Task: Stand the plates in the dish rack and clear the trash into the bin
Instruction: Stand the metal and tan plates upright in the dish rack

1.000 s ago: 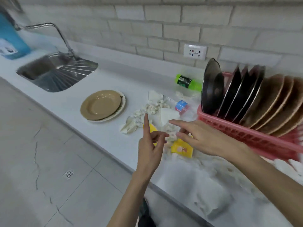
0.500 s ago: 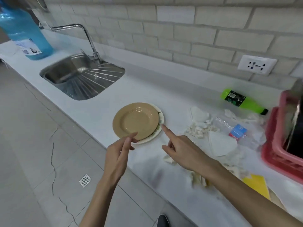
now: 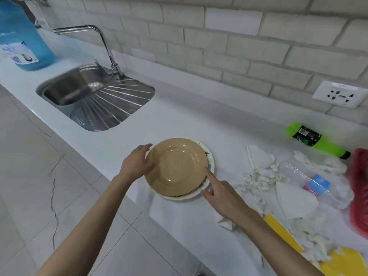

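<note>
White counter (image 3: pixel 179 116): left hand (image 3: pixel 137 163) grips the tan plate (image 3: pixel 176 166), right hand (image 3: pixel 223 196) loosely open, forefinger touching its rim.

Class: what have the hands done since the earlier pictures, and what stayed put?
Both hands moved from the trash to the plates: the left hand grips the tan plate at its left rim, the right hand touches its right rim. Plates and trash stayed put.

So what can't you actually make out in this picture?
Head view only:
Dish rack: cut off by the right edge; blurred, its contents unseen.
White plate: mostly covered by the tan plate; its pattern unclear.
Left hand: on the tan plate's rim; its grip is hidden by the hand's own back.
Clear bottle: label too blurred to read.
Bin: outside the frame.
</note>
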`<action>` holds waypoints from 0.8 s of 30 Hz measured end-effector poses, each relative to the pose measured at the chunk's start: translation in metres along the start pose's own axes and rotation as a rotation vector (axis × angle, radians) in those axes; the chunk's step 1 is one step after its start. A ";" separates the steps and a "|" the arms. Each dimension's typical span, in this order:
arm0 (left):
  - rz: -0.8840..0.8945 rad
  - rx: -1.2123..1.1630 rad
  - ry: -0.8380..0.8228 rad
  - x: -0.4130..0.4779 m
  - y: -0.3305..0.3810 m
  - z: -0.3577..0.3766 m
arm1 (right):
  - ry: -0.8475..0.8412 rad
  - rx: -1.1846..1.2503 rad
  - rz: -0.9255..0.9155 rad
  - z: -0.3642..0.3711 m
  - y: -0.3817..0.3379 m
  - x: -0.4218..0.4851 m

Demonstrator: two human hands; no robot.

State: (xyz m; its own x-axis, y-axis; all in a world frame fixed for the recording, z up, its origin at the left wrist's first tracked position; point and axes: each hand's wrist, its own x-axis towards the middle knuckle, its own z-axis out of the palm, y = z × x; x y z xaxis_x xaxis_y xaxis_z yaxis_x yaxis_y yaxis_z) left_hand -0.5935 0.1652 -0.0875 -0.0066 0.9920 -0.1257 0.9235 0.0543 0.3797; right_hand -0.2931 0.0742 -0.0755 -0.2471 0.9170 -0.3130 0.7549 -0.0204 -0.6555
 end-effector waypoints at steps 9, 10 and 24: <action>-0.082 -0.066 -0.040 0.053 -0.010 0.011 | 0.013 0.038 0.045 0.009 0.001 -0.003; -0.092 -0.094 -0.026 0.054 -0.010 0.009 | 0.014 0.036 0.064 0.008 0.002 -0.004; -0.010 -0.675 0.269 0.020 0.042 -0.017 | 0.106 0.169 0.070 -0.017 0.017 -0.025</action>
State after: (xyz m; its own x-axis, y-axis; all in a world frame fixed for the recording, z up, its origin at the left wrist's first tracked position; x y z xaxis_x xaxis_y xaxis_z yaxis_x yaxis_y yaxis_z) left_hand -0.5614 0.1892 -0.0587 -0.1881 0.9800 0.0645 0.4851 0.0357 0.8737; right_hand -0.2639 0.0579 -0.0668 -0.1255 0.9477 -0.2934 0.6533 -0.1437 -0.7434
